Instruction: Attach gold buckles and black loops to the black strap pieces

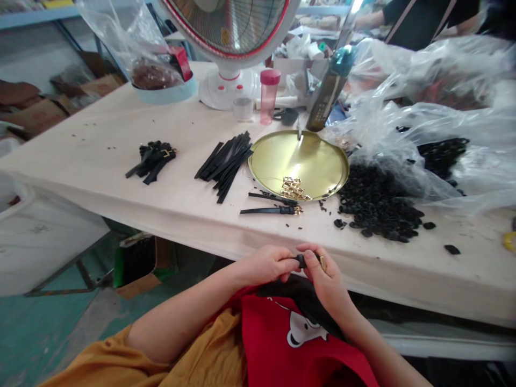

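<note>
Just in front of the table edge, my left hand (278, 263) and my right hand (320, 266) pinch a short black strap (300, 261) between them. A gold buckle (322, 263) pokes out by my right fingers; much of the strap is hidden in my grip. On the table ahead, a black strap with a gold buckle (268, 210) lies flat, a thinner strip (266, 197) behind it. Loose gold buckles (294, 188) sit at the near side of a round gold tray (298, 156). Left of the tray is a bundle of black strips (226, 161).
Buckled straps (152, 158) lie in a bunch farther left. To the right spreads a heap of small black pieces (379, 204) beside clear plastic bags (435, 107). A fan (229, 86), a pink bottle (269, 97) and a dark bottle (328, 94) stand behind.
</note>
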